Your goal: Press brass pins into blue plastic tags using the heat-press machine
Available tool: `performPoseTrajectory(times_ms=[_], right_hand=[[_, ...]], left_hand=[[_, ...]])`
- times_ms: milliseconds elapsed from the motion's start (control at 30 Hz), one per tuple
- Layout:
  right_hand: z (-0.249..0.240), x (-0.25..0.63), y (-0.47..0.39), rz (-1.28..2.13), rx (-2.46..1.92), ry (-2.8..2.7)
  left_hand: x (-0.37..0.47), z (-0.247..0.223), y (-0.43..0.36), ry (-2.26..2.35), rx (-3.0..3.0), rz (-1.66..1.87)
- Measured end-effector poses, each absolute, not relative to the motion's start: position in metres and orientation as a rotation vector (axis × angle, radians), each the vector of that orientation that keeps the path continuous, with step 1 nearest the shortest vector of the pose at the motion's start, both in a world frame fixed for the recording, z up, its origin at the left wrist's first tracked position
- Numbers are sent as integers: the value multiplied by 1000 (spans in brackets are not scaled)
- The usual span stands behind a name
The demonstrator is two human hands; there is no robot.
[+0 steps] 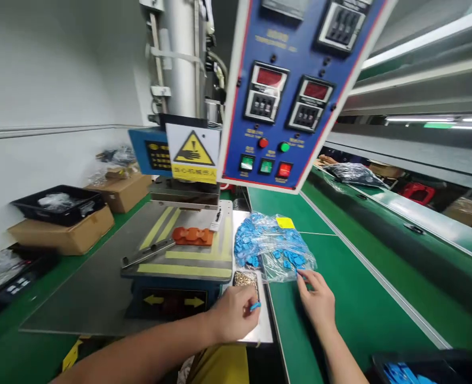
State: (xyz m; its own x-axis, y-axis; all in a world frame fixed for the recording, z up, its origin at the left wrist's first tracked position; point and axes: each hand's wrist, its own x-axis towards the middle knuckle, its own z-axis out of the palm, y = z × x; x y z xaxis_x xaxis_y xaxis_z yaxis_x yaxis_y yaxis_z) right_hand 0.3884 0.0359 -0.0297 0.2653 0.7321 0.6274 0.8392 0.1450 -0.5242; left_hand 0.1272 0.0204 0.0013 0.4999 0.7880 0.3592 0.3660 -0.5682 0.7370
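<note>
Left hand (236, 313) pinches one blue piece (255, 306); right hand (318, 298) at one bag (271, 241), grip unclear.

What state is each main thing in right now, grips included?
Clear bag: lying down, blue pieces inside
Left grip: closed on a blue piece
Right grip: at the bag's near edge, hold unclear
Small gold-coloured parts: heaped, partly hidden
Orange block: lying on striped plate
Red displays: no digits readable
Black tray: holding clear plastic

A crumpled clear bag (274, 274) lies loosely filled with small blue pieces (248, 241); nearer than the bag, the left hand (234, 316) pinches a single blue piece (255, 306).
</note>
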Motion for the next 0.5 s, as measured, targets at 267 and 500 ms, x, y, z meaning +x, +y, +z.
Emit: performPoseTrajectory(times_ms=[267,500], right_hand=[[26,238,57,24,-1097,-1917],[52,145,137,-37,-1230,-2225]], left_hand=[[-8,36,22,1223,2222,984],[-50,56,32,1309,2262,1102]])
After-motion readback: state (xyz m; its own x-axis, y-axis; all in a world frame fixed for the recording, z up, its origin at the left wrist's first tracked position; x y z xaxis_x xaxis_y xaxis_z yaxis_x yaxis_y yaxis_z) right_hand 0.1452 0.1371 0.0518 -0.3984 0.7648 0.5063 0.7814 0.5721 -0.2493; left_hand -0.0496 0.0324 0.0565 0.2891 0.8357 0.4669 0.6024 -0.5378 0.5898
